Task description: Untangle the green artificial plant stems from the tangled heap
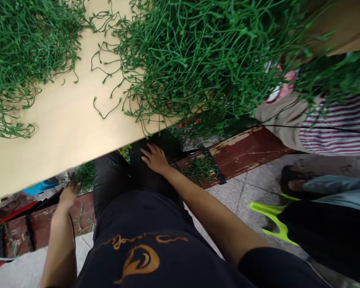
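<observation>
My right hand point(156, 159) rests on my dark trouser leg point(142, 168) with its fingers spread and nothing in them. Below the table's edge at the left, my left hand point(69, 194) is blurred by motion beside some green strands point(85, 176); its fingers are too smeared to read. On the pale tabletop point(69, 116) lie two large heaps of thin green plastic stems, one at the left point(24, 44) and a bigger one at the right point(192, 60). Several loose stems lie between them.
I sit on a worn red-brown bench point(246, 150) with scattered stems. Another person in a striped garment point(342, 120) is at the right. Behind, a lime-green chair frame point(276, 220) and a sandalled foot point(294, 182) show. A blue item point(40, 187) lies under the table.
</observation>
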`<state>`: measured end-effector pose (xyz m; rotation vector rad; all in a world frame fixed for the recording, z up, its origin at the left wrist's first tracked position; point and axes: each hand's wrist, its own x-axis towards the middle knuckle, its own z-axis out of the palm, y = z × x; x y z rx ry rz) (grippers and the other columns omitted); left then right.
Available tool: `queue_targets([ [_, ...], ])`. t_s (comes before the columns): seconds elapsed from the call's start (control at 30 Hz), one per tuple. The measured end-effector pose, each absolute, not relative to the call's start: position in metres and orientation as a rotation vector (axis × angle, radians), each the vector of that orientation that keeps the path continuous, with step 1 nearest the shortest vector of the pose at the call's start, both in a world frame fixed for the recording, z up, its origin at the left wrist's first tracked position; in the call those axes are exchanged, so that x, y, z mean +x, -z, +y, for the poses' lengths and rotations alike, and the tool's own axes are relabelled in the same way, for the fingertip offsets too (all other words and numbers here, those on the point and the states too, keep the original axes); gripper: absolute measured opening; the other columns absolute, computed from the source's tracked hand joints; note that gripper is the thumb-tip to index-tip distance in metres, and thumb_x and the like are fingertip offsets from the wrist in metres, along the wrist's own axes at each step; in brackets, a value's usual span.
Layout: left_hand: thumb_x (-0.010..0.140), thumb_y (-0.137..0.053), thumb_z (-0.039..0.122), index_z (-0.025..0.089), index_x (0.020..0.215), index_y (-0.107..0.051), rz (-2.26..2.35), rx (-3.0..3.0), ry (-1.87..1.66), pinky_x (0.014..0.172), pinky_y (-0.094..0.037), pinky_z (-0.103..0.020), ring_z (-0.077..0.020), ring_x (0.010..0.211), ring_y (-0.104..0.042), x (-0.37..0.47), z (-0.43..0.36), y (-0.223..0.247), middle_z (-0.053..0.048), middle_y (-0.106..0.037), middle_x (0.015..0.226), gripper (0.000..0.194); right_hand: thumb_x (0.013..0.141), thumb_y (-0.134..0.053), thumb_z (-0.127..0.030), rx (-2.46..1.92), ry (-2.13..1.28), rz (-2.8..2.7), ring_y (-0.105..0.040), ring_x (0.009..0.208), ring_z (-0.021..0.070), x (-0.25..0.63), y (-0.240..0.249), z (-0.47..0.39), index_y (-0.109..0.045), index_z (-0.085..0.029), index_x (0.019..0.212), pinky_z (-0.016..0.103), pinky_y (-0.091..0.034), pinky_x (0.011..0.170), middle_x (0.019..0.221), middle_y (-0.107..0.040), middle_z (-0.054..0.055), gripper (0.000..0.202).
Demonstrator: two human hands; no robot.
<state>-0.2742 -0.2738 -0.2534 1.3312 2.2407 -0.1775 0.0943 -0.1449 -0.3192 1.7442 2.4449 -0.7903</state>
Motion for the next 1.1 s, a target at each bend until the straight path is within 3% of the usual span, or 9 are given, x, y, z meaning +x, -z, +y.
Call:
queue_targets([
  [0.1,0.083,-0.041,0.038,0.004,0.124,-0.044,2.114,1.433,0.172,0.103,-0.035,-0.039,-0.0262,0.128,-0.038,-0.207,-0.26,0.273,-0.021,-0.043,0.134,0.054,0.089,-0.028,-0.044,2.164,0.809,1.992,-0.026,0.13,0.0323,0.088,0.324,-0.125,-0.027,-0.014,0.14,0.044,-0.028,0.1,0.144,-0.024,0.019,0.06],
  [0.17,0.082,-0.042,0.041,-0.004,0.133,-0.028,2.209,1.404,0.246,0.103,-0.033,-0.043,-0.031,0.131,-0.031,-0.17,-0.255,0.283,-0.027,-0.03,0.14,0.07,0.088,-0.029,-0.043,2.249,0.754,1.915,-0.025,0.13,0.0333,0.087,0.323,-0.126,-0.021,-0.007,0.141,0.044,-0.029,0.099,0.143,-0.023,0.023,0.064],
  [0.3,0.083,-0.039,0.048,-0.004,0.137,-0.019,2.336,1.47,0.232,0.105,-0.029,-0.047,-0.034,0.131,-0.029,-0.145,-0.248,0.294,-0.028,-0.025,0.142,0.078,0.087,-0.032,-0.043,1.884,0.707,2.348,-0.019,0.133,0.0311,0.09,0.316,-0.157,-0.03,-0.014,0.139,0.044,-0.023,0.104,0.145,-0.022,0.016,0.059],
  [0.47,0.084,-0.036,0.045,-0.002,0.136,-0.023,2.332,1.604,0.186,0.103,-0.03,-0.045,-0.0338,0.13,-0.03,-0.155,-0.225,0.303,-0.027,-0.028,0.14,0.072,0.088,-0.029,-0.045,1.84,0.681,2.404,-0.022,0.132,0.0306,0.086,0.318,-0.171,-0.037,-0.024,0.136,0.043,-0.024,0.103,0.145,-0.023,0.013,0.053],
  [0.63,0.085,-0.034,0.043,0.002,0.129,-0.038,2.359,1.548,0.243,0.097,-0.035,-0.044,-0.0334,0.121,-0.042,-0.155,-0.194,0.314,-0.025,-0.044,0.128,0.06,0.088,-0.03,-0.045,1.904,0.686,2.297,-0.027,0.129,0.0334,0.075,0.33,-0.141,-0.035,-0.023,0.137,0.043,-0.028,0.1,0.141,-0.029,0.016,0.054],
  [0.8,0.087,-0.03,0.038,0.004,0.124,-0.046,2.287,1.678,0.289,0.099,-0.03,-0.048,-0.0342,0.122,-0.039,-0.149,-0.186,0.314,-0.024,-0.049,0.125,0.053,0.087,-0.03,-0.047,1.932,0.704,2.21,-0.033,0.124,0.0347,0.069,0.338,-0.127,-0.041,-0.019,0.132,0.044,-0.033,0.095,0.139,-0.032,0.017,0.054],
  [1.0,0.086,-0.032,0.044,0.011,0.121,-0.052,1.764,2.087,0.374,0.103,-0.017,-0.054,-0.0334,0.125,-0.033,-0.116,-0.2,0.307,-0.017,-0.045,0.133,0.052,0.088,-0.03,-0.045,1.869,0.687,2.2,-0.039,0.119,0.0316,0.069,0.336,-0.127,-0.048,-0.015,0.125,0.042,-0.035,0.093,0.132,-0.039,0.018,0.052],
  [1.1,0.088,-0.029,0.04,0.011,0.099,-0.065,1.457,2.149,0.5,0.103,-0.019,-0.049,-0.0275,0.116,-0.045,-0.097,-0.203,0.316,-0.013,-0.063,0.11,0.047,0.088,-0.03,-0.044,1.829,0.675,2.183,-0.037,0.122,0.0324,0.069,0.336,-0.128,-0.051,-0.015,0.124,0.042,-0.035,0.094,0.129,-0.043,0.018,0.051],
])
